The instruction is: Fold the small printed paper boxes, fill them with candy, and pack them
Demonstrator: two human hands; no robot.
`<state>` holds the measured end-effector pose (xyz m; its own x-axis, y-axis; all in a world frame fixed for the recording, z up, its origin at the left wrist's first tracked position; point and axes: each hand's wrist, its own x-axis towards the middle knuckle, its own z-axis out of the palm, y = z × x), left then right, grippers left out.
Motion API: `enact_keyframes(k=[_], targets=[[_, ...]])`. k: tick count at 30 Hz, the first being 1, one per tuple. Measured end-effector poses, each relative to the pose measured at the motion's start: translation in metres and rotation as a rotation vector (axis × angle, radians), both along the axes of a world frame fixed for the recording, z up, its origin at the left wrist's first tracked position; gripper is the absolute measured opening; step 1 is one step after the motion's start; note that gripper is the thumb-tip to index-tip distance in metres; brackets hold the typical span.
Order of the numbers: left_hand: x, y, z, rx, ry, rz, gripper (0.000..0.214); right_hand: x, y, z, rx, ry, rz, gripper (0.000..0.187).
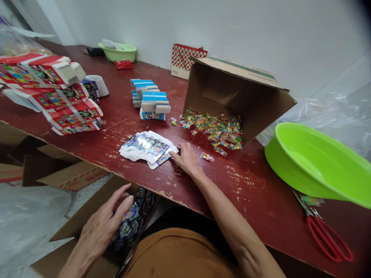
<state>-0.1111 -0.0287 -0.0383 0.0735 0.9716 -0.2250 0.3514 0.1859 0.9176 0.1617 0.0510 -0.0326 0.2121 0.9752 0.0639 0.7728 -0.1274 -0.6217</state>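
Observation:
My right hand [187,157] rests on the dark red table [255,189], its fingers touching the edge of a fanned pile of flat printed cartons [147,148]. My left hand [102,224] is below the table edge, fingers spread over a stack of small printed packets [131,222] inside an open cardboard box [87,208]. A single loose sweet packet [207,157] lies just right of my right hand. Beyond it a heap of colourful sweets [216,129] spills from a cardboard box tipped on its side [246,92].
Folded blue-and-white cartons [150,100] are stacked mid-table, and red printed boxes [55,94] are piled at the left. A lime green basin [315,164] and red scissors [329,237] sit at the right. A green bowl [118,52] and a red tape dispenser [124,64] stand at the back.

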Motion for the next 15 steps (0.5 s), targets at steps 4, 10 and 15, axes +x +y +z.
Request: enact_keyframes(k=[4, 10, 15], targets=[[0.01, 0.011, 0.003, 0.4, 0.393, -0.044, 0.047, -0.01, 0.009, -0.002, -0.082, -0.151, -0.056, 0.057], [0.088, 0.06, 0.009, 0.783, 0.693, -0.242, 0.045, -0.005, 0.009, -0.01, -0.054, 0.049, -0.144, 0.05], [0.109, 0.093, 0.007, 0.727, 0.974, -0.279, 0.045, 0.015, 0.008, -0.014, -0.01, 0.226, -0.187, 0.028]])
